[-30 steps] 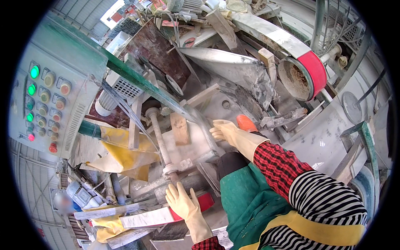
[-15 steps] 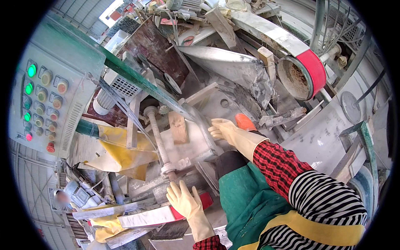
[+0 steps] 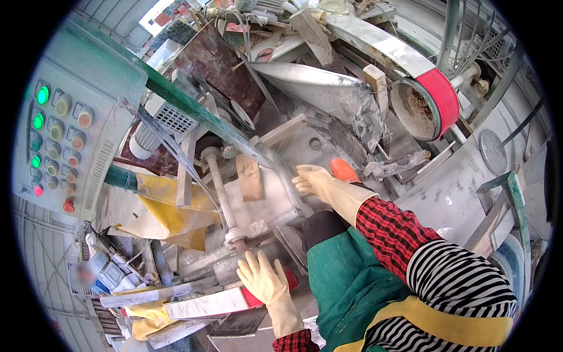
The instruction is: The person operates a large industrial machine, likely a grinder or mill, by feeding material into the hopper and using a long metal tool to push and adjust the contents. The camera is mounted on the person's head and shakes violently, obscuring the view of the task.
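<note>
Both hands wear cream rubber gloves. My left hand (image 3: 264, 281) has its fingers spread, with nothing in it. Behind it runs a white belt (image 3: 205, 308) with a red section; whether the glove touches it I cannot tell. My right hand (image 3: 322, 185) stretches its fingers toward the metal frame edge (image 3: 284, 182) and holds nothing. Contact with that edge is unclear. Just beyond the right wrist shows a rounded orange thing (image 3: 343, 171). Between the hands lie a rusty shaft (image 3: 221, 199) and a wooden block (image 3: 250, 178).
A control panel (image 3: 64, 146) with lit green buttons stands at the left. Yellow sheeting (image 3: 176, 211) hangs below a green beam (image 3: 199, 117). At the far right, a white and red belt wraps a roller (image 3: 413, 108). A green frame (image 3: 516, 205) stands beside me. Another person (image 3: 85, 274) is at the far left.
My left hand has shifted slightly right, its fingers still spread. The right hand keeps its place. The panel sits slightly farther left in view.
</note>
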A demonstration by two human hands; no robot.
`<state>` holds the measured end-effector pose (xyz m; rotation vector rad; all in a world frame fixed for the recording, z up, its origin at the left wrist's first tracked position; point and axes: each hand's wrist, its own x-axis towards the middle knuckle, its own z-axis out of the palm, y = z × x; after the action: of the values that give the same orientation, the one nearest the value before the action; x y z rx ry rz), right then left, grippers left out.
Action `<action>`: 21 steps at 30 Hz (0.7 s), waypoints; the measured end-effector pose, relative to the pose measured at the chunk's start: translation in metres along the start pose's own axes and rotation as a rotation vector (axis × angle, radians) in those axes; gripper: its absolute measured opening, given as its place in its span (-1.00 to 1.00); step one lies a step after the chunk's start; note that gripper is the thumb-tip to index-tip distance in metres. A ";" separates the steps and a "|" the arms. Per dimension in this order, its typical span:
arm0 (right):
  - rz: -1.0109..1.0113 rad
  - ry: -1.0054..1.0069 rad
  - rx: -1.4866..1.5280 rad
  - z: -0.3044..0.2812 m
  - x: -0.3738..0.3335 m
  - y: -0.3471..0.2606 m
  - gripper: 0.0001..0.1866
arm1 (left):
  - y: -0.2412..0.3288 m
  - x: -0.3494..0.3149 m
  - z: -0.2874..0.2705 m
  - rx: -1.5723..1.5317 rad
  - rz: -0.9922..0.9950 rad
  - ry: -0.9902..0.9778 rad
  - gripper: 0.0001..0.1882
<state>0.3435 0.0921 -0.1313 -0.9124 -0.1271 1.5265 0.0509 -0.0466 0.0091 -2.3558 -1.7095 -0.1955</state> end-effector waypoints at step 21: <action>0.008 -0.016 -0.030 0.004 -0.006 -0.006 -0.57 | 0.019 0.002 0.003 -0.032 0.043 -0.041 -0.52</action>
<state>0.3454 0.0897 -0.1221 -0.9253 -0.1584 1.5430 0.0691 -0.0495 0.0049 -2.4337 -1.6838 -0.1698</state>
